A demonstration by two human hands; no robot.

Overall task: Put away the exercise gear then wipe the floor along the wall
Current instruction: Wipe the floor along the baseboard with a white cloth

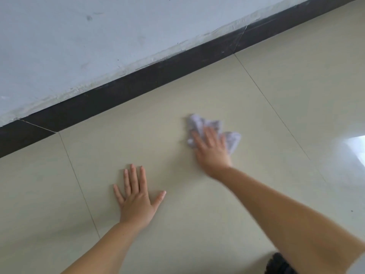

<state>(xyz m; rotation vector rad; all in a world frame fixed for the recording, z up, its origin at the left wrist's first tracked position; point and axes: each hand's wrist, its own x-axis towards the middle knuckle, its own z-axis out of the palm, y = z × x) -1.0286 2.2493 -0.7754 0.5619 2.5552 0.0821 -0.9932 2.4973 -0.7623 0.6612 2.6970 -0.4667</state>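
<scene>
Tiles of pale beige floor (177,99) run up to a dark baseboard (122,89) under a scuffed white wall (79,36). At about seven o'clock from the frame's middle, the left hand (136,198) lies flat on the floor, palm down, fingers spread, holding nothing. At roughly three o'clock, the right hand (212,150) presses a crumpled white cloth (199,122) against the tile, fingers laid flat over it; the hand is blurred, so whether it grips the cloth is hard to tell. The cloth sits near the baseboard, not touching it.
</scene>
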